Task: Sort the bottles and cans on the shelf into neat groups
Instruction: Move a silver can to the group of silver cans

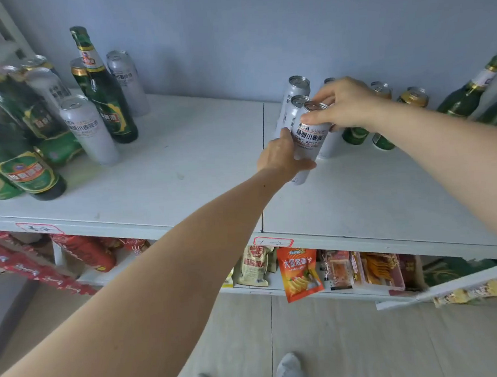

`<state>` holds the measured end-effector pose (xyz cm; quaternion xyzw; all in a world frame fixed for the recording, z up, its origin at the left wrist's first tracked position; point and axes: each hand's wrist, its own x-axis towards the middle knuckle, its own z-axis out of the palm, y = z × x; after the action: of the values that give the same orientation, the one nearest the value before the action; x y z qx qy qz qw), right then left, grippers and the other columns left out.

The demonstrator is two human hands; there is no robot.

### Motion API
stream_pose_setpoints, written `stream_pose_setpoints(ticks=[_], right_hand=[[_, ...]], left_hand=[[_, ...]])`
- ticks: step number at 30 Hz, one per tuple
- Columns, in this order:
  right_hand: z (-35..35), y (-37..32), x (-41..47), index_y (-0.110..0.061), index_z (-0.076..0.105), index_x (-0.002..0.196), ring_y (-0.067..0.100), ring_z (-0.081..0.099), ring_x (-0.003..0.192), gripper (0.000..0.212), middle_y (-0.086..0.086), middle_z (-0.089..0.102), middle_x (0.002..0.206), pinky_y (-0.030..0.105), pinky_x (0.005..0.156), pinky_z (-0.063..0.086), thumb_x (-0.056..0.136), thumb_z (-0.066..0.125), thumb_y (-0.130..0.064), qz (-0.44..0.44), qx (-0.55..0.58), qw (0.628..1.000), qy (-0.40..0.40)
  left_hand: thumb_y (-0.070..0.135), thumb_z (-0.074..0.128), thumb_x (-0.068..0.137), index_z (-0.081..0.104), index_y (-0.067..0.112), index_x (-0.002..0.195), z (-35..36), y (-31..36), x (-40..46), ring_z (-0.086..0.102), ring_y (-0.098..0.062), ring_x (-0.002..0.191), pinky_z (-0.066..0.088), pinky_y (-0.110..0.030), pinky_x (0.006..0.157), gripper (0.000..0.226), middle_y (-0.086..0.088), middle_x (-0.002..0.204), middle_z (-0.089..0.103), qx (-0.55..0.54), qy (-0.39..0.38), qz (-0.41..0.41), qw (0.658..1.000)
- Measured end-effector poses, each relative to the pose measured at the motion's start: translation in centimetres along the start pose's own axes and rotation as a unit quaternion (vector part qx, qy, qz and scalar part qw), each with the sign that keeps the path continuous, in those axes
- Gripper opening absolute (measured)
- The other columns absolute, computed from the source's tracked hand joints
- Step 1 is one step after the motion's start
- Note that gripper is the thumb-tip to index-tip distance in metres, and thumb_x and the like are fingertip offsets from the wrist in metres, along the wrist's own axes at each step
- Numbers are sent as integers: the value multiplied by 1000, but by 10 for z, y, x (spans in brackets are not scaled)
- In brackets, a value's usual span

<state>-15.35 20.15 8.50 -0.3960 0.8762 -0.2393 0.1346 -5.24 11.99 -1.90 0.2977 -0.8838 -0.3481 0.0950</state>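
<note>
Looking down from my head, I see both my bare arms reach over the white shelf (181,163), toward its right half. My left hand (280,156) holds the lower part of a silver can (308,137) with red and black print; the thumb lies across the front of it and the other fingers go behind, so this grip is closed round the can. My right hand (344,105) comes from above and its fingertips pinch the top rim of the same can, so this grip is narrow and also holds it. I cannot tell if the bottom of the can touches the shelf, because my left hand hides it. Just behind this can two more silver cans (295,96) stand upright, touching or almost touching it. To the right of them, partly hidden by my right hand and wrist, stand green cans with gold tops (413,97), and further right, at the edge of the view, green bottles (467,93) lean in the wide lens. On the left half of the shelf, well apart from my hands, there is a mixed group: several green bottles with gold necks (102,89) and silver cans (88,129) between them. Under the shelf a lower level carries snack bags, among them an orange bag (300,273) that hangs over the front edge. At the bottom, grey shoes (286,368) stand on the pale floor.
</note>
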Motion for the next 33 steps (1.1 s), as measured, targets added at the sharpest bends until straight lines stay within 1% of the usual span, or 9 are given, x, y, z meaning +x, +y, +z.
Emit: stream_pose_setpoints(ticks=[3,7,9,13,17,23,27,30,33], right_hand=[[-9,29,-1,-10,65,118,27,65,99,53,10,62,120,44,80,59,74,82,-34,4,-1,1000,-5],[-18,68,4,-14,63,121,24,61,109,58,8,63,119,41,93,52,72,82,-38,-9,-32,999,-11],[-21,86,9,-14,62,124,24,59,113,61,8,62,122,41,97,48,72,82,-39,-15,-46,999,-18],[-23,112,14,-18,63,123,24,60,111,59,6,62,122,42,95,49,71,83,-38,-30,-56,998,-29],[-21,130,19,-20,63,123,22,59,111,61,3,63,121,41,98,47,69,83,-41,-46,-53,997,-29],[-24,138,29,-17,62,124,20,57,115,59,2,61,125,31,97,44,71,83,-37,-74,-37,996,-31],[-22,138,36,-17,60,126,18,54,119,60,2,59,128,22,88,38,73,82,-35,-91,-45,994,-40],[-21,137,41,-18,60,127,18,54,120,64,2,59,129,24,91,41,71,82,-39,-98,-44,993,-48],[-19,136,43,-22,57,128,19,54,120,67,2,57,131,26,90,42,70,82,-43,-90,-52,993,-52]], left_hand=[[37,79,74,40,8,114,27,16,2,58,-31,98,40,-34,69,62,-11,109,60,-22,-6,4,1000],[26,79,75,36,12,99,62,32,11,59,-33,97,40,-35,68,52,-12,105,62,-57,0,-5,998],[22,80,76,34,11,99,78,41,15,59,-34,100,42,-35,70,52,-13,107,62,-68,9,-14,998],[20,80,76,30,11,96,103,53,20,57,-33,101,37,-31,70,55,-15,108,61,-67,31,-27,997],[21,80,75,35,10,99,121,57,28,56,-31,100,37,-29,70,53,-14,109,60,-62,52,-45,996],[20,80,75,32,11,95,128,59,41,55,-28,95,36,-29,69,53,-12,106,59,-53,81,-52,994],[22,81,73,32,11,94,132,56,48,51,-26,88,35,-31,65,55,-11,100,58,-48,92,-64,993],[22,82,73,31,12,94,131,53,50,45,-22,81,34,-30,64,55,-6,93,52,-58,93,-66,992],[24,82,72,32,12,95,131,51,51,47,-23,82,35,-31,65,55,-4,92,51,-61,93,-64,992]])
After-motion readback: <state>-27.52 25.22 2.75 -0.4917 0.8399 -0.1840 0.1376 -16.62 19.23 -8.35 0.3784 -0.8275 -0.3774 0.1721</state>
